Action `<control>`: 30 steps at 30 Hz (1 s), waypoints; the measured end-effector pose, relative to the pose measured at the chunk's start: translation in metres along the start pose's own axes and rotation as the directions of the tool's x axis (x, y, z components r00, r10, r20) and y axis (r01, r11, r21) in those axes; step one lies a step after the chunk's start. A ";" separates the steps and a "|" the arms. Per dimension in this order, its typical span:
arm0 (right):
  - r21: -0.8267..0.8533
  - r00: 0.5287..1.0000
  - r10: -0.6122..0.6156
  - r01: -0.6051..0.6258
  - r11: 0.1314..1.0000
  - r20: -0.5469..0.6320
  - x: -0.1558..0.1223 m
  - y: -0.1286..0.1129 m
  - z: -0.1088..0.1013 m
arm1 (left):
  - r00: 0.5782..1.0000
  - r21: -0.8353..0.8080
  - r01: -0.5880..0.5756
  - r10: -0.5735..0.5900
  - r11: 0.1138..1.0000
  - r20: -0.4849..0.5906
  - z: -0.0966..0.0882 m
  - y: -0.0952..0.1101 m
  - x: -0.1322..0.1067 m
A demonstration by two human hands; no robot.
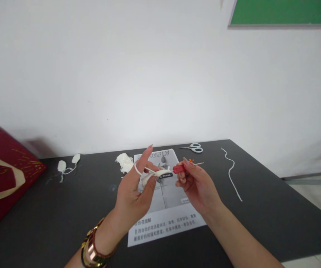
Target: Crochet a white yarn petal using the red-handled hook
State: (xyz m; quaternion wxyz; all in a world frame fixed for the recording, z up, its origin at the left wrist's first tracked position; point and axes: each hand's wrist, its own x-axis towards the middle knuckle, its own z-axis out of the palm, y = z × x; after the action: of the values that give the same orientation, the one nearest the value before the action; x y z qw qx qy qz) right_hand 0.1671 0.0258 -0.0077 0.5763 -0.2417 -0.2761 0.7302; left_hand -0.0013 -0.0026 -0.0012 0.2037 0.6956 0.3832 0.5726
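My left hand point(138, 186) pinches a small white crochet piece point(150, 176) between thumb and fingers, its index finger raised. White yarn point(138, 170) loops round that finger and runs down to the piece. In my right hand point(195, 180) is a crochet hook point(179, 169) with a red handle, gripped by thumb and fingers. The hook's thin metal shaft reaches left to the edge of the white piece; whether it passes through a stitch is too small to tell. Under both hands lies a printed pattern sheet point(166, 225) with a picture and text.
Behind the sheet are a bundle of white yarn point(125, 163), pale-handled scissors point(195, 147) and a small orange clip point(191, 160). Two white crocheted petals point(62, 166) lie left, near a red gift bag point(1, 178). A loose yarn strand point(231, 175) rests right on the black table point(261, 216).
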 end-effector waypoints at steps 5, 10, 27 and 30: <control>-0.020 1.000 0.013 -0.013 1.000 -0.003 -0.001 0.001 0.001 | 0.997 -0.145 0.065 -0.070 0.987 -0.029 0.001 0.000 0.002; -0.094 0.999 -0.050 0.048 0.994 -0.019 -0.003 0.002 0.002 | 0.936 -0.175 0.352 -0.351 0.919 0.041 -0.003 0.007 0.011; -0.081 0.999 -0.042 0.041 0.996 -0.010 -0.003 0.003 0.003 | 0.941 -0.164 0.339 -0.331 0.926 0.076 -0.008 0.013 0.016; -0.086 0.999 -0.031 0.030 0.996 -0.009 -0.003 0.003 0.003 | 0.941 -0.177 0.340 -0.336 0.924 0.052 -0.005 0.011 0.015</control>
State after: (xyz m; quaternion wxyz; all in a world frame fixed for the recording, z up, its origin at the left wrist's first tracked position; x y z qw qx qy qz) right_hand 0.1633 0.0216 -0.0073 0.5778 -0.2657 -0.3079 0.7076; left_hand -0.0023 0.0014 0.0174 0.3665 0.6034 0.4405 0.5545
